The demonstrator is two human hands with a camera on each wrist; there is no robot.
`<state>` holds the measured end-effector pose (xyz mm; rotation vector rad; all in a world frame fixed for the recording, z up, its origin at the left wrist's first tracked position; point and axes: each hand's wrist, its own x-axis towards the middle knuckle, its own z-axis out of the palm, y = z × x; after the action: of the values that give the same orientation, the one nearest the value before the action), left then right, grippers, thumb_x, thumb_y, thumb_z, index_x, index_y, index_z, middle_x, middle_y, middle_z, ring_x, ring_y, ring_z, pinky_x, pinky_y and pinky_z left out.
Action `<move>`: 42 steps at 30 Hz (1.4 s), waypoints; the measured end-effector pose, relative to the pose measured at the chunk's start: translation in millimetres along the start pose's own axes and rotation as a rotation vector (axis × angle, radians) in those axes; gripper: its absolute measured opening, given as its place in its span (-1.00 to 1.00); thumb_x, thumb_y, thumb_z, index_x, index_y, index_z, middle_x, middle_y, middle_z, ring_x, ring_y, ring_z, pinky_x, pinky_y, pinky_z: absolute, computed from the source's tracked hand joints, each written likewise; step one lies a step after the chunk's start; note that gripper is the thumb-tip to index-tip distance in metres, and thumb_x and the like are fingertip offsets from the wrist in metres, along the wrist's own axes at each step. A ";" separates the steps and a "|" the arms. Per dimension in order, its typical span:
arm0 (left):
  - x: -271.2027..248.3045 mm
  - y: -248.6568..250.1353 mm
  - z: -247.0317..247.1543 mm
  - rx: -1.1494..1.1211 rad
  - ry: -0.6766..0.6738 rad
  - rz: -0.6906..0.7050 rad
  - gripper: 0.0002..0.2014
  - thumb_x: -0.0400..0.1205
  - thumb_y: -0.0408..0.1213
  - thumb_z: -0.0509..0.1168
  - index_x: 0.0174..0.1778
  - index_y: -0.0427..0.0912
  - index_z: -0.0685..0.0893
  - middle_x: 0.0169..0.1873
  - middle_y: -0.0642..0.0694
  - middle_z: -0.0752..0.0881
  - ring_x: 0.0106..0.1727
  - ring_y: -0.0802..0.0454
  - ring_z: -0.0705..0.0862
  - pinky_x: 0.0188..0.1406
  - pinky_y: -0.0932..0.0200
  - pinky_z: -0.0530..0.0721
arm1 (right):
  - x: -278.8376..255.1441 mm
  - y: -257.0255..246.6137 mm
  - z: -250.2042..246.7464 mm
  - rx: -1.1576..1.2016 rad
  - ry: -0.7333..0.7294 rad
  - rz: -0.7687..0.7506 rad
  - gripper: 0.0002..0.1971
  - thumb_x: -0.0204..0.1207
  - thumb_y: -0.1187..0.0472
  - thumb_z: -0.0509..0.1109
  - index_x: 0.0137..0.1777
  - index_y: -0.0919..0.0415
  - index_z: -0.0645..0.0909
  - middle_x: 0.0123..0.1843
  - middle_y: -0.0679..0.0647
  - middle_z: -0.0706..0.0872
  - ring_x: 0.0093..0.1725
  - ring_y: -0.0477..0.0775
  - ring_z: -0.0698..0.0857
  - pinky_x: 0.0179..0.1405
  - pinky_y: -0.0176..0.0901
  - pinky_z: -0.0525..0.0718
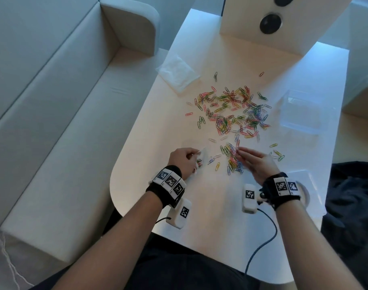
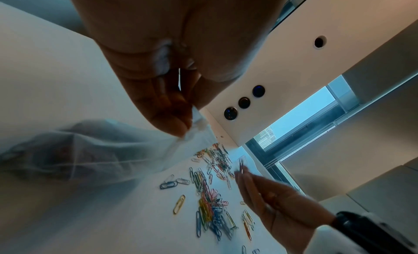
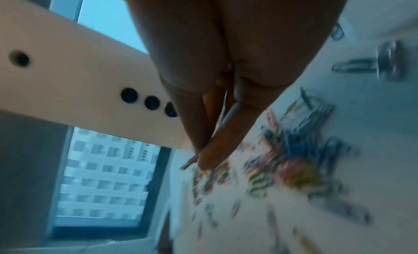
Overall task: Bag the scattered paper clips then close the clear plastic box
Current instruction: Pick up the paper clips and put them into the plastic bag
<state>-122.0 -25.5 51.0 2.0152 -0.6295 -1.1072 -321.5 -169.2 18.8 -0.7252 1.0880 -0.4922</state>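
The left hand (image 1: 182,162) is pinching a clear bag (image 2: 95,150) holding a few clips, while the right hand (image 1: 255,162) is nipping something thin. Most paper clips (image 1: 233,109) are lying scattered on the table (image 1: 210,216); the clear plastic box (image 1: 302,110) is sitting unclosed, it seems, at the right edge.

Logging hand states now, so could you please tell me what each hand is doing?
Left hand: pinches the bag.
Right hand: fingers straight, pinching a paper clip.
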 end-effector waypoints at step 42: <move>3.6 -14.3 -24.3 -0.038 0.089 0.007 -0.74 0.69 -0.35 0.23 0.20 -0.08 0.76 -0.36 -0.07 0.78 -0.40 0.10 0.72 -0.31 0.41 0.67 | 31.4 25.9 22.6 -1.456 0.304 -0.342 -0.77 0.51 0.38 0.40 0.13 0.26 0.78 0.07 0.26 0.75 0.03 0.27 0.71 0.14 -0.05 0.66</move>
<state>-98.3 -10.4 46.5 2.0160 -0.5651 -1.0125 -288.1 -166.7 -13.4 -2.1817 1.5548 0.0051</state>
